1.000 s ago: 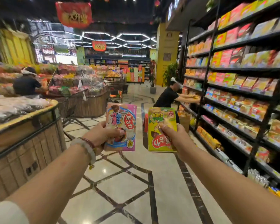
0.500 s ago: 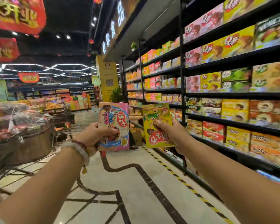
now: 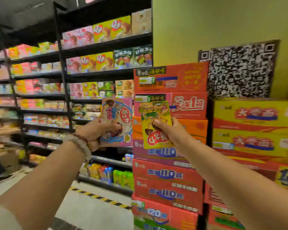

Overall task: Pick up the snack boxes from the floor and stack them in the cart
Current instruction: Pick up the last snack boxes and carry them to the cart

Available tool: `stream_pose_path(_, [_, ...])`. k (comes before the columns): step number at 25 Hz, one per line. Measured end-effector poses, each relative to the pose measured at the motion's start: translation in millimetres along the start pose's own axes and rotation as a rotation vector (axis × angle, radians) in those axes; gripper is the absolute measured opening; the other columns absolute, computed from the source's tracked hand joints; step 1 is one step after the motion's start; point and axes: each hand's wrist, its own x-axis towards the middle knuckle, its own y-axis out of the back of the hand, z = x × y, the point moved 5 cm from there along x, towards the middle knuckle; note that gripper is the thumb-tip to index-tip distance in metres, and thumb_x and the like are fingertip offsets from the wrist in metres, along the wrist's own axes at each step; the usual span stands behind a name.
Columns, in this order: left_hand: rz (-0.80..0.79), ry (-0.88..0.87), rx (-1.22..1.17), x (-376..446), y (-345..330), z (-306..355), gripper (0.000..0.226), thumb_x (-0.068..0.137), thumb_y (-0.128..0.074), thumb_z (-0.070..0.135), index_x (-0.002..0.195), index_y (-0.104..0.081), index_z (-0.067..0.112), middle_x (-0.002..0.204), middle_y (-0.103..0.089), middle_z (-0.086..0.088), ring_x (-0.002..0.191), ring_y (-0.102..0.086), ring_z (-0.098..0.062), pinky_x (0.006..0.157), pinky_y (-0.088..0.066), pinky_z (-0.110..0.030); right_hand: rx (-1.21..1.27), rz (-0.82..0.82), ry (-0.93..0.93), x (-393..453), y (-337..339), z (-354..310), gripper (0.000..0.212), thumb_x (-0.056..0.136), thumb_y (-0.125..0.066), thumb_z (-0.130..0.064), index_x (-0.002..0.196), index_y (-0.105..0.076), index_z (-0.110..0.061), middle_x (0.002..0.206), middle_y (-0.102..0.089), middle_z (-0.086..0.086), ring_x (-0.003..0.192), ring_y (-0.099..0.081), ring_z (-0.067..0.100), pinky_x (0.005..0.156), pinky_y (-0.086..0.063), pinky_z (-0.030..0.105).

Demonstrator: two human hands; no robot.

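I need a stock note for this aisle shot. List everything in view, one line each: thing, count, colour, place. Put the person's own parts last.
Pink snack box: one, pink, held up left of centre.
Yellow snack box: one, yellow-green, held up at centre.
Stacked cartons: a tall pile, count unclear, red, orange and purple, centre right.
Yellow cartons: several, yellow and red, far right.
Shelving: black racks full of pink, yellow and green boxes, left half.
QR code poster: one, black and white, on the yellow-green wall.
Hazard tape: one strip, yellow and black, on the floor.
Bracelets: white and reddish-brown beads, left wrist.
Left hand: grips the pink snack box.
Right hand: grips the yellow snack box.
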Motion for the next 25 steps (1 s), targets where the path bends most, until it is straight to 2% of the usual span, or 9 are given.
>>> stream_pose_path(2, [-0.147, 0.037, -0.029, 22.7, -101.3, -18.1, 0.03, 0.076, -0.067, 0.0, 0.105, -0.06, 0.006, 0.087, -0.07, -0.009, 0.068, -0.07, -0.018, 0.057, -0.059, -0.03, -0.086, 0.159, 0.011, -33.6, 101.0, -15.6, 0.05, 0.083, -0.071, -0.032, 0.124, -0.045, -0.019, 0.104, -0.067, 0.003, 0.081, -0.067, 0.016, 0.072, -0.057, 0.03])
stream_pose_path(5, [-0.35, 0.04, -0.028, 43.7, -254.3, -38.6, 0.004, 0.087, -0.056, -0.001, 0.086, -0.059, 0.002, 0.068, -0.067, -0.005, 0.054, -0.066, -0.012, 0.046, -0.054, -0.023, -0.163, 0.399, 0.014, -89.3, 239.3, -42.8, 0.048, 0.085, -0.068, -0.034, 0.124, -0.045, -0.02, 0.097, -0.065, -0.003, 0.077, -0.064, 0.009, 0.064, -0.051, 0.024])
stream_pose_path(6, [-0.422, 0.034, -0.044, 47.9, -301.6, -43.4, 0.01, 0.088, -0.054, -0.003, 0.082, -0.059, 0.003, 0.065, -0.067, -0.004, 0.051, -0.065, -0.01, 0.045, -0.053, -0.021, -0.178, 0.476, 0.013, -107.1, 279.8, -50.7, 0.047, 0.086, -0.067, -0.034, 0.123, -0.044, -0.018, 0.096, -0.063, -0.005, 0.076, -0.062, 0.007, 0.065, -0.048, 0.024])
stream_pose_path(9, [-0.667, 0.062, -0.064, 47.8, -430.9, -56.5, 0.012, 0.08, -0.065, -0.003, 0.086, -0.062, 0.007, 0.069, -0.07, -0.003, 0.058, -0.068, -0.013, 0.048, -0.056, -0.027, -0.242, 0.736, 0.027, -162.3, 383.0, -70.0, 0.068, 0.084, -0.067, -0.038, 0.139, -0.034, -0.016, 0.119, -0.059, 0.005, 0.081, -0.058, 0.01, 0.074, -0.045, 0.029])
stream_pose_path(12, [-0.862, 0.115, -0.094, 43.0, -543.8, -68.8, 0.021, 0.079, -0.067, 0.002, 0.099, -0.063, 0.007, 0.085, -0.072, -0.01, 0.067, -0.07, -0.021, 0.046, -0.056, -0.034, -0.237, 0.951, 0.058, -220.1, 464.9, -83.0, 0.077, 0.084, -0.068, -0.039, 0.145, -0.026, -0.019, 0.124, -0.056, 0.009, 0.088, -0.06, 0.016, 0.081, -0.045, 0.034])
stream_pose_path(16, [-1.115, 0.155, -0.115, -0.8, -699.0, -82.7, 0.032, 0.074, -0.072, 0.004, 0.104, -0.063, 0.009, 0.097, -0.069, -0.014, 0.078, -0.069, -0.025, 0.051, -0.058, -0.038, -0.263, 1.205, 0.111, -318.1, 562.8, -95.1, 0.065, 0.081, -0.072, -0.037, 0.134, -0.042, -0.016, 0.113, -0.066, 0.009, 0.087, -0.069, 0.022, 0.073, -0.056, 0.034])
stream_pose_path(20, [-1.307, 0.234, -0.097, -69.8, -839.3, -103.6, 0.036, 0.077, -0.07, 0.006, 0.111, -0.061, 0.001, 0.107, -0.067, -0.02, 0.093, -0.065, -0.034, 0.053, -0.056, -0.037, -0.235, 1.386, 0.123, -422.2, 646.0, -104.0, 0.054, 0.082, -0.072, -0.031, 0.128, -0.047, -0.016, 0.107, -0.069, 0.011, 0.078, -0.072, 0.023, 0.061, -0.056, 0.032])
stream_pose_path(23, [-1.406, 0.283, -0.13, -124.5, -939.1, -117.2, 0.022, 0.081, -0.066, 0.006, 0.102, -0.062, 0.001, 0.096, -0.068, -0.017, 0.082, -0.065, -0.029, 0.046, -0.054, -0.031, -0.239, 1.487, 0.115, -491.8, 712.7, -109.2, 0.043, 0.085, -0.069, -0.025, 0.121, -0.049, -0.015, 0.103, -0.069, 0.015, 0.075, -0.071, 0.024, 0.06, -0.058, 0.034])
stream_pose_path(25, [-1.441, 0.294, -0.144, -154.2, -998.8, -122.2, 0.007, 0.077, -0.071, 0.006, 0.083, -0.066, 0.006, 0.078, -0.067, -0.011, 0.061, -0.064, -0.019, 0.041, -0.049, -0.022, -0.253, 1.549, 0.103, -530.8, 758.9, -114.1, 0.041, 0.085, -0.069, -0.025, 0.119, -0.048, -0.014, 0.104, -0.069, 0.015, 0.079, -0.07, 0.026, 0.065, -0.059, 0.036])
